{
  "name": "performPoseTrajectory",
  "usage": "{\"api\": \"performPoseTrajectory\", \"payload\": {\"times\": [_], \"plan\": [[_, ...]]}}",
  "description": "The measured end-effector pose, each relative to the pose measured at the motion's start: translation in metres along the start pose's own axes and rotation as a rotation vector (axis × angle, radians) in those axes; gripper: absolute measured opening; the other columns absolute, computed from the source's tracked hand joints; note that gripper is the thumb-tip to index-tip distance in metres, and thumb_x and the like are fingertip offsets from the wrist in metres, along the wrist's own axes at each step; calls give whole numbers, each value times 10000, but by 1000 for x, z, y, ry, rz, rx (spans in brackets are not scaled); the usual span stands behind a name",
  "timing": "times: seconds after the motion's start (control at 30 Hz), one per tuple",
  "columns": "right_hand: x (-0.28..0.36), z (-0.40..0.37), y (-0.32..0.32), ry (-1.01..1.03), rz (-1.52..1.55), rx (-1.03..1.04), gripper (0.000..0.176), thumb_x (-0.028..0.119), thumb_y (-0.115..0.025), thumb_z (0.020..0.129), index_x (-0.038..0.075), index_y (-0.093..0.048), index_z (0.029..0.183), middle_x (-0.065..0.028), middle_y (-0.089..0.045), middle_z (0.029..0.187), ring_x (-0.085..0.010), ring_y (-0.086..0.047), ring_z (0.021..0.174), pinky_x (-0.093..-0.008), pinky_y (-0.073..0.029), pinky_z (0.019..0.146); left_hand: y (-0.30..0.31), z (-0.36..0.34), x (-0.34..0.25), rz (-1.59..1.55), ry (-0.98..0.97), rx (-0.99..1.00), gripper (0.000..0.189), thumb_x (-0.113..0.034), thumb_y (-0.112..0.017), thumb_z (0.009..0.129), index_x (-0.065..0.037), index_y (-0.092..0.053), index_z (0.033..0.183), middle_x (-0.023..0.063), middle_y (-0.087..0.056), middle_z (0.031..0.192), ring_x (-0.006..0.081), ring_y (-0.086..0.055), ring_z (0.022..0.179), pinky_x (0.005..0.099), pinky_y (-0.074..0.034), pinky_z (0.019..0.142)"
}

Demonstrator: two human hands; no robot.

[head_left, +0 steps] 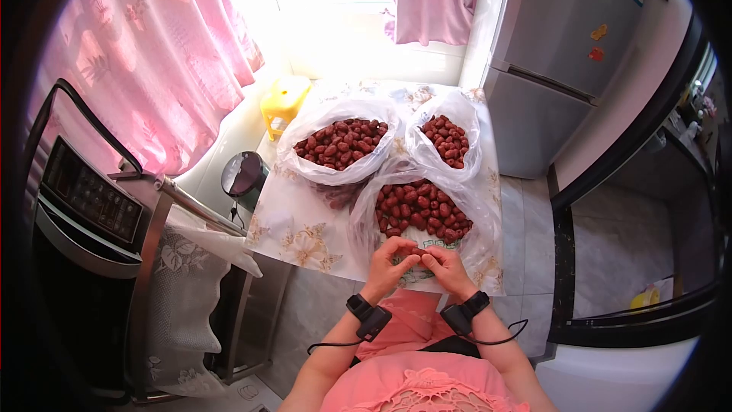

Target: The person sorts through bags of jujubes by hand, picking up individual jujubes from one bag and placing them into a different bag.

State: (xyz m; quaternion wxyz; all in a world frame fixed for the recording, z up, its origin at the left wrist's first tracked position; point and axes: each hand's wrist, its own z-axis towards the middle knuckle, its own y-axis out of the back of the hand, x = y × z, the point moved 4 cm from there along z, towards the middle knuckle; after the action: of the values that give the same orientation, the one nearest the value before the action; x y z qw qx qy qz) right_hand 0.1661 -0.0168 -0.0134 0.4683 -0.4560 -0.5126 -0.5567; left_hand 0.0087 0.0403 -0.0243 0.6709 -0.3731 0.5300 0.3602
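A dark red dried date is pinched between the fingertips of my left hand and my right hand. Both hands meet at the near edge of the table, fingers closed around the small fruit. Just beyond them lies an open clear plastic bag with a heap of red dates in it. Some green print shows on the bag near my fingers. Two more white plastic bags, the left one and the right one, stand farther back, both open and holding dates.
The bags sit on a flowered tablecloth. A yellow stool stands behind its left side, near a dark round-topped appliance. A grey refrigerator is at back right. At left, a black appliance stands by a cloth-draped rack.
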Motion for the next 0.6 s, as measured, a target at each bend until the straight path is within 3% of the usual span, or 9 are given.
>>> {"api": "performPoseTrajectory", "payload": {"times": [0.17,0.23,0.37,0.6], "plan": [[-8,1,0,3,-13,5,257,237,-635,1002,-14,-687,1016,-28,-620,811,-105,-564,745,-269,-455,664,1,1,-2,2,-43,-15,192,-32,-760,854,-18,-670,1022,25,-631,965,115,-614,873,256,-497,793],[-13,2,-1,12,47,-18,253,234,-630,1006,-12,-689,1013,-23,-618,823,-97,-555,755,-263,-450,668,2,0,3,10,-34,45,235,-28,-755,873,-4,-634,1073,27,-589,1014,113,-599,940,254,-490,853],[-7,0,-2,14,84,-20,251,235,-631,1007,-8,-692,1014,-19,-618,841,-89,-550,774,-256,-446,679,2,0,5,9,-34,44,242,-32,-766,866,-5,-633,1067,27,-590,1014,113,-599,937,257,-495,840],[-1,0,1,62,11,-31,240,216,-622,1006,-12,-695,997,-41,-639,865,-125,-580,788,-279,-461,701,1,-1,4,24,-60,12,239,-49,-795,827,-14,-638,1004,21,-599,958,113,-592,891,255,-492,806]]}}
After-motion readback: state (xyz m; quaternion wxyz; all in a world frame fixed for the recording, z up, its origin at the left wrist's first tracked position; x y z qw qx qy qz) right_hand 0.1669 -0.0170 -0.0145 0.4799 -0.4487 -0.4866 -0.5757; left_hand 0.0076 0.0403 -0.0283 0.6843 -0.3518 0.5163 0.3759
